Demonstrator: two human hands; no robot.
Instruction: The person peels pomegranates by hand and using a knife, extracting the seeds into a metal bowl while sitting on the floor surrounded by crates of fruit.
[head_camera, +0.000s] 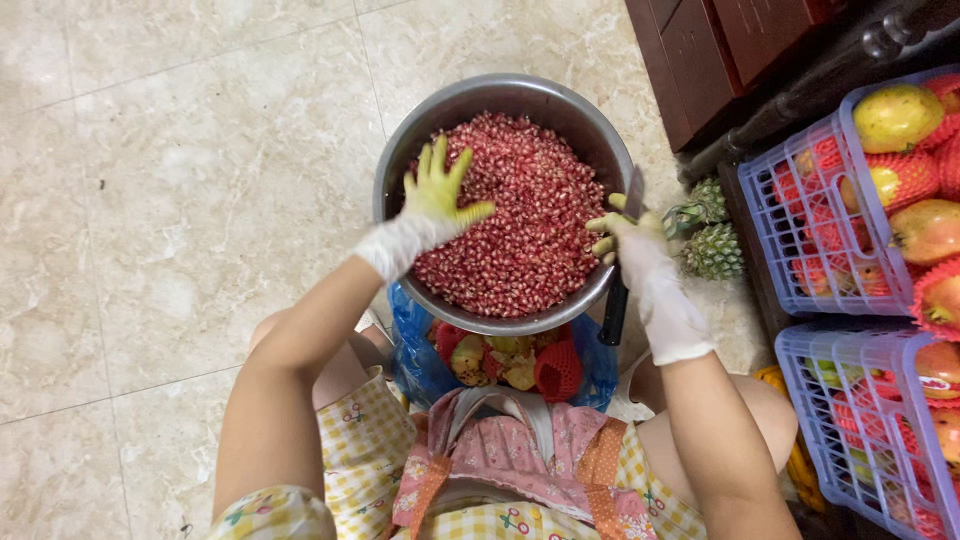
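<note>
A wide metal bowl (400, 165) sits on the pale tiled floor (180, 200) just above the middle of the view, heaped nearly to the rim with red pomegranate seeds (525, 215). The left hand (438, 195), in a whitish glove stained yellow-green, hangs over the seeds at the bowl's nine o'clock side with fingers spread wide and nothing in its grasp. The right hand (640, 255), gloved the same way, is at the bowl's three o'clock rim, curled around a knife (622, 275) whose blade points up toward twelve and whose dark handle runs down toward six, outside the rim. At six o'clock from the bowl, between the person's knees, a blue plastic bag (415, 350) holds pomegranate peels and red foam net sleeves. Two small pineapples (712, 235) lie at three o'clock, just beyond the knife hand. Farther out at three to four o'clock stand two lilac plastic baskets (790, 215) filled with pomegranates wrapped in red netting, and dark wooden furniture (700, 50) shows at one o'clock.
</note>
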